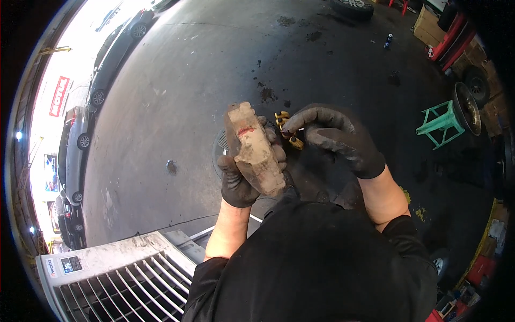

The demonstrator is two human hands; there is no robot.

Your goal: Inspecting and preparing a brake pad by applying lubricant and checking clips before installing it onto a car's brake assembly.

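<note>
My left hand, in a dark, dirty work glove, is wrapped around a grimy tan-grey metal part that looks like a brake caliper. The long, notched part stands tilted, with a red smear across its upper face. Just right of it is my right hand, gloved alike, with thumb and forefinger brought together. A small dark piece shows at that forefinger's tip, too small to name. Between the hands several yellow-and-black objects appear lower down, partly covered by the fingers.
A white slatted-grille machine stands close at lower left. On the right are a green stool, a round metal basin and cardboard boxes. A spray can and a wheel are farther off. Cars line the left.
</note>
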